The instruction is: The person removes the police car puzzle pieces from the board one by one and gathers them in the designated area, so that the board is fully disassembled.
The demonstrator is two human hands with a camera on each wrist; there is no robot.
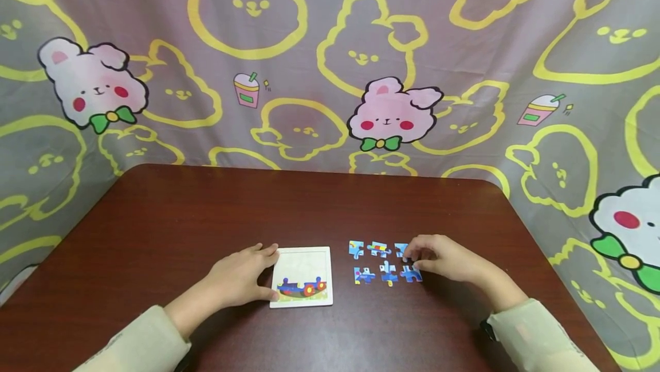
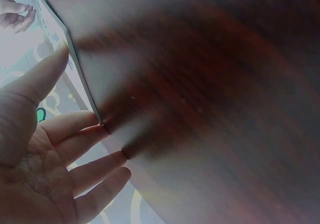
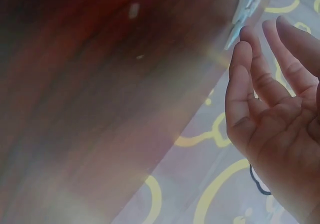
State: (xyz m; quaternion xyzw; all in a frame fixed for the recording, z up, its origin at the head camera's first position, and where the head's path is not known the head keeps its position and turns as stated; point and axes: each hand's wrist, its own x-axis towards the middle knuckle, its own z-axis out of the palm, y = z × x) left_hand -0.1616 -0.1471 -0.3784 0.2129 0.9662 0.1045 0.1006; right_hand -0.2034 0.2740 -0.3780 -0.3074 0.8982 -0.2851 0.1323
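A square white-framed jigsaw tray lies flat on the table, a blue and red vehicle picture filling its lower part. My left hand rests along its left side, thumb at the near corner and fingertips at the far corner; in the left wrist view the fingers are spread. Several loose jigsaw pieces lie in two rows right of the tray. Over the right end of these rows is my right hand, fingers loosely bent. It partly covers the far-right piece; in the right wrist view nothing shows between thumb and fingers.
The dark brown table has rounded far corners. A grey curtain with cartoon bears and rabbits hangs behind it and along both sides.
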